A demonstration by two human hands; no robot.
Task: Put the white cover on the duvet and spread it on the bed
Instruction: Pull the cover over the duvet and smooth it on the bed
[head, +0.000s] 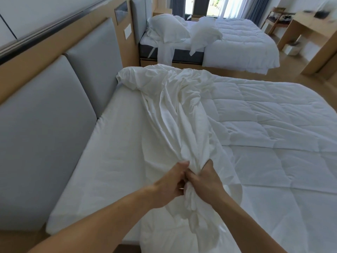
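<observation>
Low in the view at 6 o'clock, the left hand and right hand sit side by side, each clenched around a bunch of the white cover. The cover trails in crumpled folds toward 12 o'clock, over the edge of the quilted duvet, which lies at 3 o'clock on the bed.

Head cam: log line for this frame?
left hand: grips white cover | right hand: same | white cover: bunched over duvet | duvet: mostly uncovered, on bed
</observation>
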